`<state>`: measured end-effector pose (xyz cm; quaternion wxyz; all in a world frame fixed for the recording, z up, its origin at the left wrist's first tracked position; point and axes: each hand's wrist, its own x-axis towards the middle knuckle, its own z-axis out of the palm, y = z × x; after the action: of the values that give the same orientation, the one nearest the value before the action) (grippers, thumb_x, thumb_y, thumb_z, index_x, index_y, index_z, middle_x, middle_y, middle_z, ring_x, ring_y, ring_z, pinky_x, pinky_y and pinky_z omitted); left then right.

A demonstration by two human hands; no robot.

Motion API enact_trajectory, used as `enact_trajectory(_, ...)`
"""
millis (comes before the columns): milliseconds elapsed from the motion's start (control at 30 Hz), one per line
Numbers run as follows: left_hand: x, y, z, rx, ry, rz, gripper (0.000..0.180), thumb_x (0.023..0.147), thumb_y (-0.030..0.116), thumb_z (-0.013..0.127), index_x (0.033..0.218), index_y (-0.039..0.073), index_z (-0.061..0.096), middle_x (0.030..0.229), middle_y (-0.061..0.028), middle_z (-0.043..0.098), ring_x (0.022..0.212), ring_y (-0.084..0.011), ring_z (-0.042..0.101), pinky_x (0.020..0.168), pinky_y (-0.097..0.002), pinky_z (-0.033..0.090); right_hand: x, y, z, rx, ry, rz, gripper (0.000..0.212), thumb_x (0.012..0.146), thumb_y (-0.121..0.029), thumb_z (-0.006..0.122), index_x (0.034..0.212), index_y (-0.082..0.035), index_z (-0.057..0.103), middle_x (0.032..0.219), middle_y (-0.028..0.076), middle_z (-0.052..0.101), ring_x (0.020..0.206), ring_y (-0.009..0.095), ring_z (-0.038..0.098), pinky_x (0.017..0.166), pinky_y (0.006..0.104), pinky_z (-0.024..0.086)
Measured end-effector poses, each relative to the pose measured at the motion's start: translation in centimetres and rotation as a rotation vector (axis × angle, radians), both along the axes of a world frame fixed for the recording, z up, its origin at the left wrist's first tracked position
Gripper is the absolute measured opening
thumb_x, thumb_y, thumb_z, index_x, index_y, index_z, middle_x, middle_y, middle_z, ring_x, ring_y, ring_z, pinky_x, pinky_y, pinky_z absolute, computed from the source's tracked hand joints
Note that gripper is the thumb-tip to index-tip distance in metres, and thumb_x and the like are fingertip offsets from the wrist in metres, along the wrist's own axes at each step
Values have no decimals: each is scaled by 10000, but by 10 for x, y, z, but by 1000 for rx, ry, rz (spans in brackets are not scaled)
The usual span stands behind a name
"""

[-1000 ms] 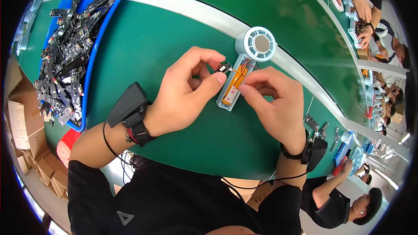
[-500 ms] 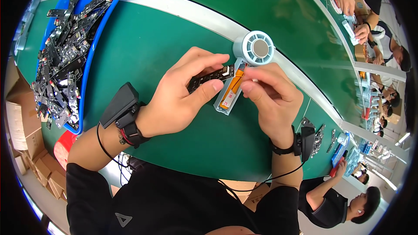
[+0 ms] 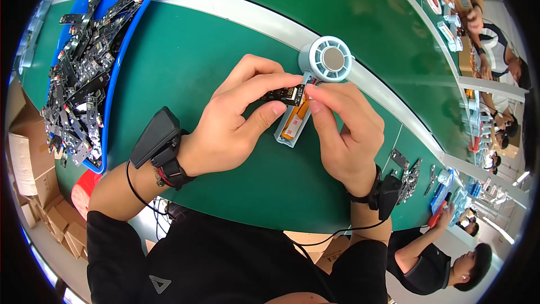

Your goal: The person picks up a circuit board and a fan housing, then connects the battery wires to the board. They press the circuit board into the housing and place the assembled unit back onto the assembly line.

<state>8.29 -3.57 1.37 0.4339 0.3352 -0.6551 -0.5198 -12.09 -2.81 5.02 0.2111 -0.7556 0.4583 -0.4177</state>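
My left hand (image 3: 228, 118) grips a black circuit board (image 3: 288, 95) between thumb and fingers, above the open handle of a light blue handheld fan (image 3: 332, 59). Inside the handle lies an orange battery (image 3: 301, 111) with a white label. My right hand (image 3: 349, 129) has thumb and forefinger pinched at the board's right end, over the handle. Whatever those fingertips pinch is too small and covered to make out. The fan's round head points away from me, and its handle slants back toward me.
A blue bin (image 3: 115, 87) heaped with black circuit boards stands at the left. More boards (image 3: 410, 180) lie on the green table at the right. A pale rail (image 3: 236, 14) crosses behind the fan. Co-workers sit along the right, one with a red-handled tool (image 3: 437, 218).
My right fingertips have moved left and slightly up to the board's end. The board has turned, so its face shows more. The fan has shifted slightly left.
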Motion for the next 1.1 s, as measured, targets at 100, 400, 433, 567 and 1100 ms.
enact_trajectory(100,0,-1,-3,-33,-6,-10,327,988,20,634,1315,0,647,1244,-112,552,1122,-195,573,951,-310,485,1,-1,-6,-8,-60,-16,267,815,113,732,1048,-17,728,852,89,696,696,198,661,599,293,526)
enact_trajectory(400,0,-6,0,-102,-20,-14,362,925,-69,650,1272,22,690,1205,-113,574,1033,-228,639,903,-340,546,-5,-6,-7,-281,139,65,403,703,135,743,1064,-37,701,835,79,697,682,236,645,582,320,521)
enact_trajectory(433,0,-6,0,-102,-18,-11,362,925,-69,650,1272,22,690,1205,-113,574,1033,-228,639,903,-340,546,-4,-6,-7,-299,144,74,409,699,137,742,1068,-34,697,837,78,699,686,239,647,583,321,523)
enact_trajectory(567,-2,-6,-3,-133,-9,-8,325,929,-26,688,1251,13,696,1215,-112,583,1060,-229,617,921,-339,531,-6,-8,-9,-337,146,90,423,691,139,740,1076,-27,686,849,78,707,701,246,656,590,323,531)
enact_trajectory(1100,-1,-7,-5,-85,11,-44,376,888,-64,720,1251,31,717,1213,-100,590,1024,-198,630,882,-325,543,-15,-8,-8,-308,113,192,349,753,172,743,1046,8,647,917,137,735,781,274,704,680,333,568)
